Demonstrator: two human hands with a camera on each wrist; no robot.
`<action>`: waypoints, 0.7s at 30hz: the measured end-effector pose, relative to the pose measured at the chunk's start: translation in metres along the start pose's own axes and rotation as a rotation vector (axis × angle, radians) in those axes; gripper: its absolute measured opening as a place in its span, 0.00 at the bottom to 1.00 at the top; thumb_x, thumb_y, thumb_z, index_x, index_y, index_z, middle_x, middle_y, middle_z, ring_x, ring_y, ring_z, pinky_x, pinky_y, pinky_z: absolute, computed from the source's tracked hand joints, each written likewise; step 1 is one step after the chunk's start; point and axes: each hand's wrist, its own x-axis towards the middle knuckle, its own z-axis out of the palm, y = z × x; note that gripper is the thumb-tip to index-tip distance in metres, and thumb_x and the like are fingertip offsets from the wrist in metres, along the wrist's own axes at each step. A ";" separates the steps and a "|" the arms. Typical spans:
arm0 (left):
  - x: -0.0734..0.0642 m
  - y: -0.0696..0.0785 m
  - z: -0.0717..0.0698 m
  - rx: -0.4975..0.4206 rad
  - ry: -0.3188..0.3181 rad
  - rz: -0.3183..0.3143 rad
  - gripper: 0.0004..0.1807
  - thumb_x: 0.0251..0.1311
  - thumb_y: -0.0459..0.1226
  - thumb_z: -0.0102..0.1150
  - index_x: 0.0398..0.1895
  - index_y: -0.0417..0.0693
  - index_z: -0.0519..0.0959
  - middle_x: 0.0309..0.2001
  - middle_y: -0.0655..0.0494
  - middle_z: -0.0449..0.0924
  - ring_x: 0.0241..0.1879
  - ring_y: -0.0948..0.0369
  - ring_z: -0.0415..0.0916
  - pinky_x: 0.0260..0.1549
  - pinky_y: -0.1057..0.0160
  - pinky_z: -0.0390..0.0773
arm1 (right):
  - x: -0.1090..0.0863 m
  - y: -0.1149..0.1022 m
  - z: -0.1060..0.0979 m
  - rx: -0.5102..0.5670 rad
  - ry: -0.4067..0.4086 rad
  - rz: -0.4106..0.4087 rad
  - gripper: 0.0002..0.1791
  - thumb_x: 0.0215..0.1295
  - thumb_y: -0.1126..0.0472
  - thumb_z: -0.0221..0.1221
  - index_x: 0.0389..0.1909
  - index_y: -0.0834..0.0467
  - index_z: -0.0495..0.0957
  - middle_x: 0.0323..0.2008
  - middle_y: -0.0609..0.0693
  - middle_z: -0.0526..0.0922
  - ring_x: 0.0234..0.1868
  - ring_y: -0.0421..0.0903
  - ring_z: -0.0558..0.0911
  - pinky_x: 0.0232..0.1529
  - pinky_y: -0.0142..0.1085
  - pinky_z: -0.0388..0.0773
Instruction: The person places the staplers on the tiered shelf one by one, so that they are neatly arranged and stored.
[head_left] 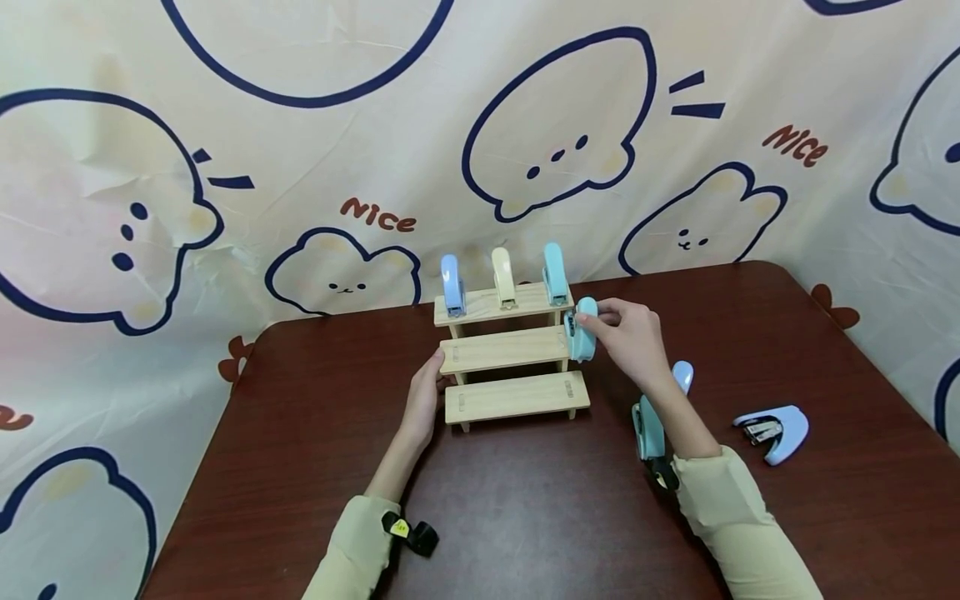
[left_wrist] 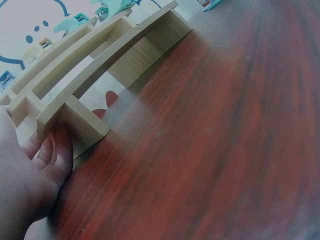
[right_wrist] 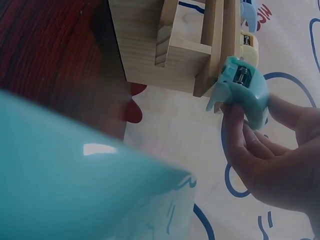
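Observation:
A three-tier wooden shelf [head_left: 504, 350] stands on the table. My right hand [head_left: 633, 337] pinches a teal stapler [head_left: 583, 333] at the right end of the middle tier. The right wrist view shows thumb and fingertips on either side of this stapler [right_wrist: 252, 92], which overlaps the shelf's end. My left hand [head_left: 422, 400] holds the shelf's left side; in the left wrist view its fingers [left_wrist: 61, 150] curl under a board end. Along the top tier stand a blue stapler [head_left: 452, 286], a cream stapler [head_left: 503, 277] and another teal stapler [head_left: 555, 275].
Right of the shelf, a teal stapler [head_left: 651, 429] and a light blue stapler [head_left: 682, 375] are partly hidden by my right forearm. Farther right lies another light blue stapler [head_left: 787, 433]. A patterned cloth [head_left: 360, 150] hangs behind the brown table [head_left: 525, 517].

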 end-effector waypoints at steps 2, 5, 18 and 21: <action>0.000 0.000 0.000 -0.001 0.002 0.001 0.32 0.80 0.55 0.43 0.68 0.39 0.73 0.47 0.50 0.76 0.42 0.60 0.76 0.41 0.61 0.78 | 0.000 0.000 0.001 -0.004 -0.003 -0.011 0.21 0.72 0.53 0.66 0.52 0.68 0.85 0.41 0.62 0.88 0.43 0.55 0.86 0.38 0.40 0.78; -0.001 0.000 0.000 0.002 0.006 -0.001 0.31 0.80 0.55 0.43 0.67 0.39 0.74 0.45 0.51 0.75 0.41 0.61 0.76 0.40 0.62 0.78 | 0.000 0.001 0.002 -0.008 -0.006 -0.028 0.20 0.72 0.54 0.66 0.52 0.68 0.85 0.40 0.62 0.88 0.42 0.55 0.86 0.38 0.39 0.79; -0.001 0.000 0.000 0.014 -0.010 -0.005 0.32 0.80 0.56 0.43 0.69 0.40 0.73 0.45 0.52 0.76 0.41 0.61 0.76 0.41 0.62 0.77 | 0.004 0.002 0.007 -0.016 0.001 -0.040 0.19 0.72 0.55 0.67 0.52 0.68 0.85 0.37 0.60 0.88 0.36 0.52 0.83 0.33 0.38 0.77; 0.000 0.000 -0.001 0.022 -0.004 -0.013 0.33 0.80 0.57 0.43 0.70 0.40 0.72 0.47 0.51 0.77 0.41 0.61 0.76 0.41 0.62 0.77 | 0.004 0.003 0.009 -0.007 0.007 -0.055 0.19 0.71 0.55 0.67 0.51 0.68 0.85 0.35 0.60 0.88 0.34 0.51 0.83 0.31 0.37 0.76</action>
